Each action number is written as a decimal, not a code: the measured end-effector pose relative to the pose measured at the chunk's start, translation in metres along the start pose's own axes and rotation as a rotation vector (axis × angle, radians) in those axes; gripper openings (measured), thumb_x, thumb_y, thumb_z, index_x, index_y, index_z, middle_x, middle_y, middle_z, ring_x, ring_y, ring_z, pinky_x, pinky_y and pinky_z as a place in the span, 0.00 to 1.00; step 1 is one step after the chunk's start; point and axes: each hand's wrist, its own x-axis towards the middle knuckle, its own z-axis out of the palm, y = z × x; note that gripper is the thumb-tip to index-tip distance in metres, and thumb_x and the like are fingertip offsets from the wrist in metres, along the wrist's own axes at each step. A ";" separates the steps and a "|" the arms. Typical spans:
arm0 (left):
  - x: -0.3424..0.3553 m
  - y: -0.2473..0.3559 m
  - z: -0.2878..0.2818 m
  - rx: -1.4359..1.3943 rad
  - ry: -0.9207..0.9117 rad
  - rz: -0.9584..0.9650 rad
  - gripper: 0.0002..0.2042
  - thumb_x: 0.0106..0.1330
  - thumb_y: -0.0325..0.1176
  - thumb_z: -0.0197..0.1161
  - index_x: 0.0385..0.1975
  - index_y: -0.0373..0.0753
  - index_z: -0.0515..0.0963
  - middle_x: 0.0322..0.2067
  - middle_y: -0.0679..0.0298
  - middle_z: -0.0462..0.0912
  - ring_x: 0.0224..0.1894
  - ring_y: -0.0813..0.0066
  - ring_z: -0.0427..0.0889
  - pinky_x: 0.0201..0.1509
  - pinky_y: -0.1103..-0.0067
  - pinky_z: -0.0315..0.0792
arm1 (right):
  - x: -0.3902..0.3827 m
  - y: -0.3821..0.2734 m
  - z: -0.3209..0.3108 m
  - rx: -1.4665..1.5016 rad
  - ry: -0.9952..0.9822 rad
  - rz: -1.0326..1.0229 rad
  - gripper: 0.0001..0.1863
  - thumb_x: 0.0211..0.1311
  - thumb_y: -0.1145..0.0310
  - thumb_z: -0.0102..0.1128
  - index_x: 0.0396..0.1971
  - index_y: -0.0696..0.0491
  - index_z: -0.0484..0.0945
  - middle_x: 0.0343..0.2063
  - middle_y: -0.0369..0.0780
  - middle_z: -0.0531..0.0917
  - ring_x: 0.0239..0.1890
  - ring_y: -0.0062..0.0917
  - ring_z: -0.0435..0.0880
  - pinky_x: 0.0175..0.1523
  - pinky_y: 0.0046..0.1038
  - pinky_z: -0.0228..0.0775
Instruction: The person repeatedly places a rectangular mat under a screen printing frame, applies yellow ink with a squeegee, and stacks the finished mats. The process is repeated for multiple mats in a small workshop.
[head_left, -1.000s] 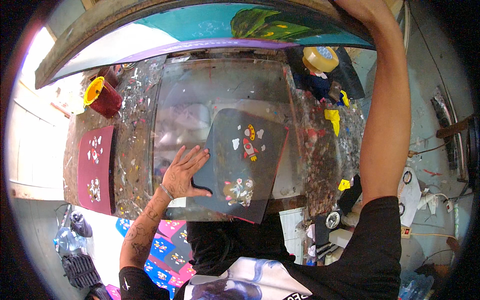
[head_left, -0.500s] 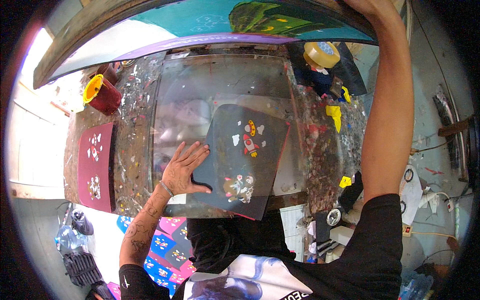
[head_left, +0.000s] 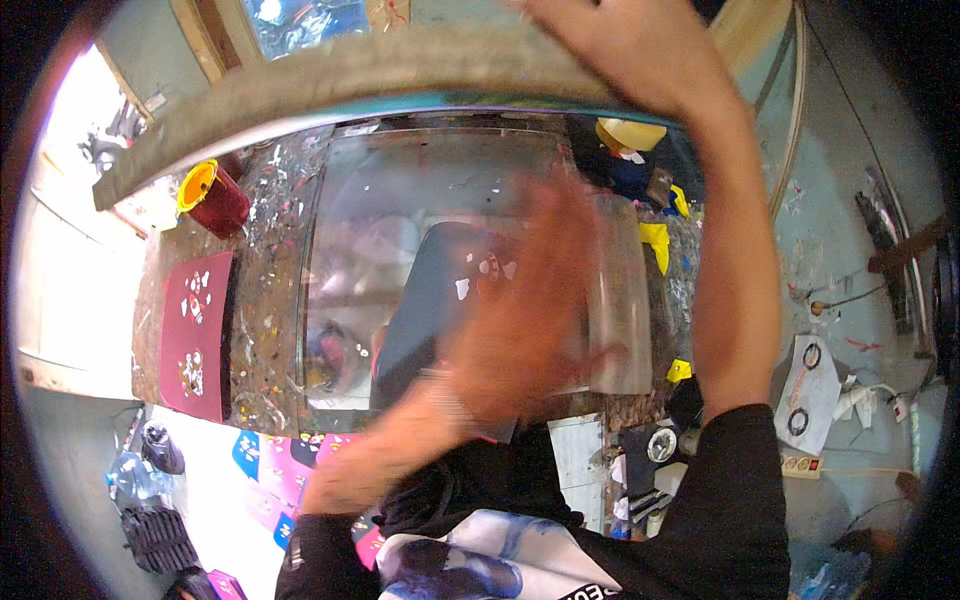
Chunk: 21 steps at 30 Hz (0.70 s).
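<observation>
My left hand [head_left: 530, 300] is smeared by motion above a dark grey sheet [head_left: 415, 300] with small printed pictures. Its fingers look stretched out, the thumb apart. The sheet lies on a glass plate [head_left: 340, 190], partly hidden by this hand. To the hand's right, a strip of clear film [head_left: 622, 290] shows. At the top, my right hand [head_left: 640, 50] is on the raised wooden frame [head_left: 400, 75] of a printing screen, apparently gripping it, though its fingertips are partly hidden. Only a sliver of the screen's coloured mesh is visible.
A maroon printed sheet [head_left: 195, 340] lies on the paint-spattered table [head_left: 265, 300] at the left. Behind it stands a dark red pot [head_left: 218, 205] with a yellow rim. A tape roll [head_left: 632, 134] and yellow scraps [head_left: 655, 245] are at the right. Printed pieces [head_left: 285, 470] lie below left.
My left hand has swept right across the grey sheet, and the clear film has shifted right. My right hand and the wooden frame have come lower in view, with the frame's mesh now nearly edge-on.
</observation>
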 end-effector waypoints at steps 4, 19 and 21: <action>-0.037 -0.090 -0.085 0.193 0.045 -0.044 0.32 0.45 0.45 0.74 0.52 0.38 0.76 0.51 0.54 0.75 0.55 0.53 0.74 0.54 0.59 0.66 | -0.063 -0.001 0.050 -0.189 0.151 -0.079 0.38 0.59 0.30 0.57 0.27 0.58 0.79 0.23 0.51 0.80 0.27 0.41 0.82 0.34 0.46 0.71; -0.149 -0.095 0.031 0.036 -0.304 -0.089 0.22 0.48 0.46 0.76 0.35 0.40 0.73 0.33 0.61 0.75 0.40 0.58 0.78 0.45 0.66 0.69 | -0.169 0.025 0.174 0.151 -0.659 0.023 0.16 0.55 0.70 0.64 0.43 0.60 0.78 0.39 0.52 0.85 0.47 0.48 0.83 0.56 0.45 0.72; -0.151 -0.095 0.031 0.039 -0.307 -0.105 0.22 0.49 0.46 0.75 0.35 0.40 0.73 0.33 0.61 0.75 0.40 0.59 0.78 0.45 0.67 0.69 | -0.167 0.024 0.169 0.196 -0.621 0.062 0.15 0.55 0.71 0.64 0.42 0.60 0.78 0.40 0.52 0.85 0.47 0.49 0.83 0.56 0.45 0.72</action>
